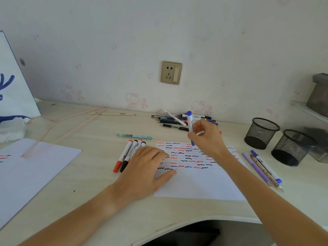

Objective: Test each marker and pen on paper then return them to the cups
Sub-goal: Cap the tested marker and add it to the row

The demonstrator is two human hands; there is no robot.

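My right hand [205, 137] grips a blue-capped white marker [190, 121], held nearly upright above the top of the test paper [198, 183]. The paper carries rows of red, blue and black squiggles. My left hand [147, 167] lies flat on the paper's left edge, holding nothing. Beside that hand lie several red and black markers [126, 155]. A heap of pens and markers [177, 119] sits by the wall. Two black mesh cups [260, 133] [291, 148] stand at the right; nothing shows above their rims.
A blue marker, a purple pen and a patterned pen [262, 167] lie between the paper and the cups. A teal pen [134, 136] and a yellow pencil [111, 113] lie farther back. Another sheet [32, 173] and a pink cord [71, 125] are on the left. The desk's front edge curves inward.
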